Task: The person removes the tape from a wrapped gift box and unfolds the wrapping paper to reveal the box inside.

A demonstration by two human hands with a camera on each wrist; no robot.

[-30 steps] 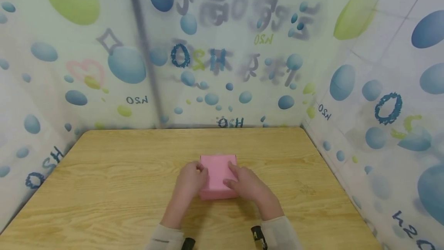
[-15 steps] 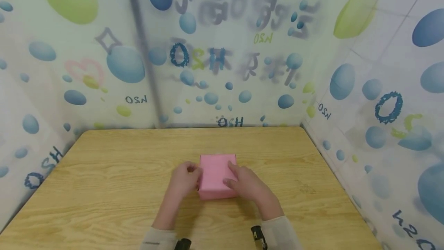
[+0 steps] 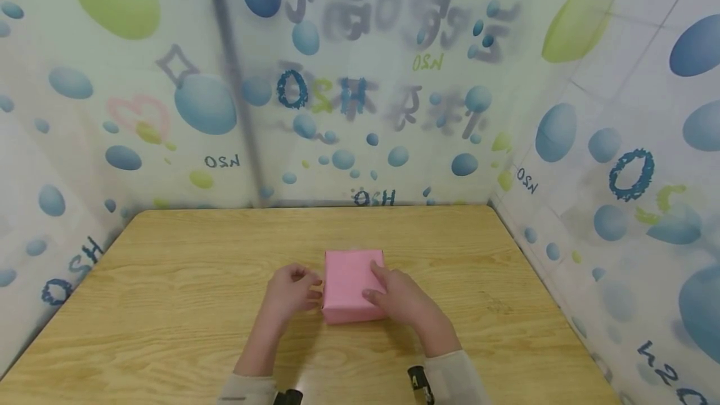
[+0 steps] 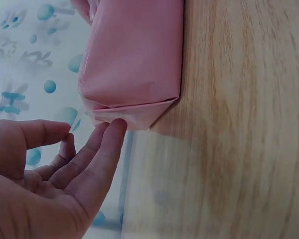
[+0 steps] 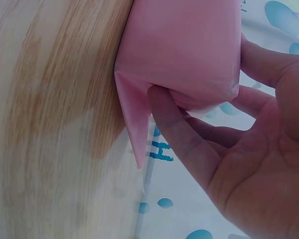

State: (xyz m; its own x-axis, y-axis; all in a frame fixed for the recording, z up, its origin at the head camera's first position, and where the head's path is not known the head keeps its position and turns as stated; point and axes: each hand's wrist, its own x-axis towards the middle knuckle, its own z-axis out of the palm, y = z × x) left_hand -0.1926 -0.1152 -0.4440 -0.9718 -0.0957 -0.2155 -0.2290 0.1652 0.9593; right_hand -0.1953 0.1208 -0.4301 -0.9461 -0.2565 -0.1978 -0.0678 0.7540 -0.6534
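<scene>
A pink paper-wrapped box (image 3: 350, 280) lies on the wooden table, its ends folded in. My right hand (image 3: 402, 297) grips its right side, with the thumb on top and a finger pressed into the end fold. Below that finger a pointed paper flap (image 5: 133, 117) sticks out loose. Just left of the box is my left hand (image 3: 287, 292). In the left wrist view, its thumb and forefinger pinch what looks like a thin clear strip of tape (image 4: 76, 121) running toward the box corner. Other fingertips (image 4: 117, 129) of this hand are at the folded left end.
The wooden table (image 3: 185, 280) spreads around the box on all sides. Patterned walls (image 3: 360, 161) with blue and green spots close it in at the back, left and right. Dark straps (image 3: 419, 380) sit at both cuffs.
My left hand has drawn leftward from the box's top edge to beside its left end, its fingers spreading somewhat. The right hand and the box have hardly moved.
</scene>
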